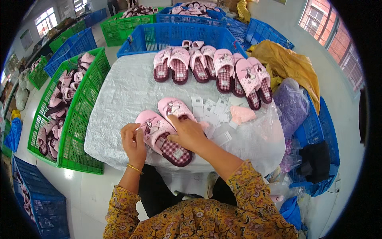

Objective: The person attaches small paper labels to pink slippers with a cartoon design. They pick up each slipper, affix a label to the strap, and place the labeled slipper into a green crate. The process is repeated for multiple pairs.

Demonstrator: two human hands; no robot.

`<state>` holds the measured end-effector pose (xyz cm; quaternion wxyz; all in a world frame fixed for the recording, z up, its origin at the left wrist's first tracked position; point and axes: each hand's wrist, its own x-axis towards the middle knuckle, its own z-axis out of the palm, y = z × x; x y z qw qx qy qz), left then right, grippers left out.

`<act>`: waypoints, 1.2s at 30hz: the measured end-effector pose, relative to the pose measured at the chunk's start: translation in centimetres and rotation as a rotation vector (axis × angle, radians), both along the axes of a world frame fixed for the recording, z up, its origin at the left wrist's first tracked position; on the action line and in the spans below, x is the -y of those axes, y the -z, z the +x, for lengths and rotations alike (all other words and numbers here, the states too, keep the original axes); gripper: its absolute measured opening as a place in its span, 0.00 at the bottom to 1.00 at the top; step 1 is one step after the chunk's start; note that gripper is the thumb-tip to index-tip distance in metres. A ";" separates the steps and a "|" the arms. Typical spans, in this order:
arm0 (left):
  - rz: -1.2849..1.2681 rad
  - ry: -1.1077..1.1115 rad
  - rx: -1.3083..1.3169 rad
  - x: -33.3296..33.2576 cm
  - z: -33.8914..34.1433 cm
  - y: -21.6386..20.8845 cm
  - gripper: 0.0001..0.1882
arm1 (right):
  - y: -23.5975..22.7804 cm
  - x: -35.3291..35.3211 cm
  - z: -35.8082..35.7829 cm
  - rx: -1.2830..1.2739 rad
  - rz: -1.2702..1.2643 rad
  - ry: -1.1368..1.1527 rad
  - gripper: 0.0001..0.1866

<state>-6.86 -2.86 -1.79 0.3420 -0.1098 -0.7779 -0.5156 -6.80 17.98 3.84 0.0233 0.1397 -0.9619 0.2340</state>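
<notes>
Two pink slippers with checked insoles lie side by side on the white-covered table (119, 95). My right hand (187, 133) rests on the nearer slipper (163, 137), gripping its pink upper, and partly hides the second slipper (175, 107) behind it. My left hand (133, 141) is at the nearer slipper's left edge, pinching something thin between its fingers; what it is I cannot tell. A gold bangle sits on my left wrist.
A row of finished pink slippers (211, 67) lines the table's far side. White paper tags (211, 109) and a pink cloth piece (242, 114) lie right of my hands. A green crate of slippers (71, 111) stands left, blue crates (179, 34) behind, plastic bags (292, 105) right.
</notes>
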 end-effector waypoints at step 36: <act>0.103 -0.013 0.180 3.7 -0.6 3.5 0.13 | 3.8 0.1 -33.2 -0.447 -0.174 0.507 0.23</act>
